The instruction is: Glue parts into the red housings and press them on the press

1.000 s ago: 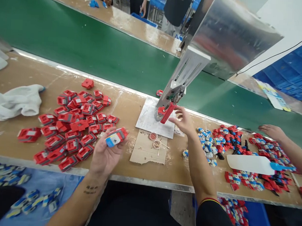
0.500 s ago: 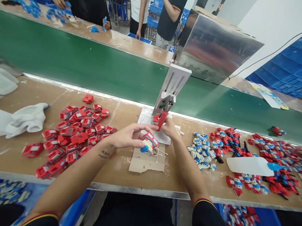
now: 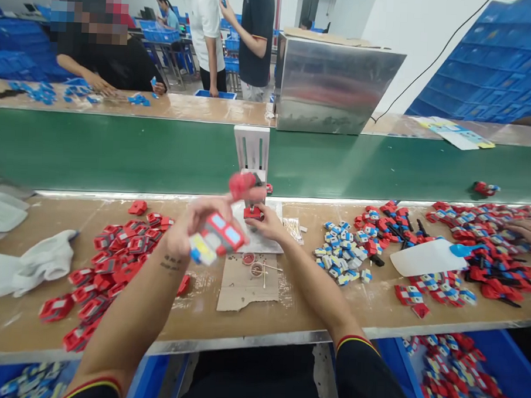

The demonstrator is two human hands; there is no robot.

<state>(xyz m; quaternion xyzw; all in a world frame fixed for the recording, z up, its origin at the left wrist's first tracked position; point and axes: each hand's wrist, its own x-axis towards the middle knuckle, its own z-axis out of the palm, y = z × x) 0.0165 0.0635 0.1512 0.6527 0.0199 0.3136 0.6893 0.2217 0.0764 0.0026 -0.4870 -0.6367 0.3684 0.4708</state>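
My left hand (image 3: 186,222) is closed around a toy part (image 3: 223,232) in red, blue, white and yellow, raised above the bench and slightly blurred. One of its fingers stretches out just by the blurred red handle (image 3: 241,185) of a small upright metal press (image 3: 251,148); whether it touches is unclear. Lower down, my right hand (image 3: 267,222) pinches a red plastic part (image 3: 252,212) on the press base, under the clamp. Part of that piece is hidden by the fingers. Loose red and grey parts (image 3: 127,246) lie in a heap on my left.
Cardboard (image 3: 244,292) bears small cups (image 3: 256,269) and cotton swabs. To the right are blue-white parts (image 3: 340,252), a white bottle (image 3: 428,259) and red assemblies (image 3: 503,280), with another person's hand (image 3: 528,231). A green conveyor (image 3: 96,150) runs behind; a blue bin (image 3: 491,355) sits below.
My right hand has gone from the press's red handle down to the red part at its base. My left hand, still holding the toy part, has risen towards the handle. The view has tilted up.
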